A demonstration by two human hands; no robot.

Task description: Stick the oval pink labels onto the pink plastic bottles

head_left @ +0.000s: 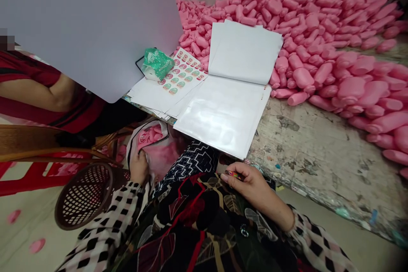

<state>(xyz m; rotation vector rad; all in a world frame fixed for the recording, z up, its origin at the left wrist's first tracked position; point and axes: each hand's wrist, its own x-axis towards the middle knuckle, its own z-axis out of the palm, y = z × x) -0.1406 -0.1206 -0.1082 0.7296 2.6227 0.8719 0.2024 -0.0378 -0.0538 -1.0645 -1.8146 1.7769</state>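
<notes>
My left hand (140, 168) is closed on the edge of a whitish see-through bag (131, 143) beside my left leg. Pink pieces (154, 133) show inside its dark-trimmed mouth. Over my lap, just below the table edge, my right hand (245, 179) is closed, thumb towards the fingers. A small multicoloured bit (235, 174) shows between them; I cannot make out what it is. In front of me on the table lie white glossy sheets (219, 110), with more sheets folded back (245, 51) behind them. To their left is a sheet of red and green stickers (181, 74).
Pink plastic bottles (302, 77) are heaped along the back and right of the worn table (296, 136). A green packet (157, 63) sits by a grey upright panel (95, 21). Left are a brown basket (84, 193), a red stool (35, 174) and another person's arm (38, 93).
</notes>
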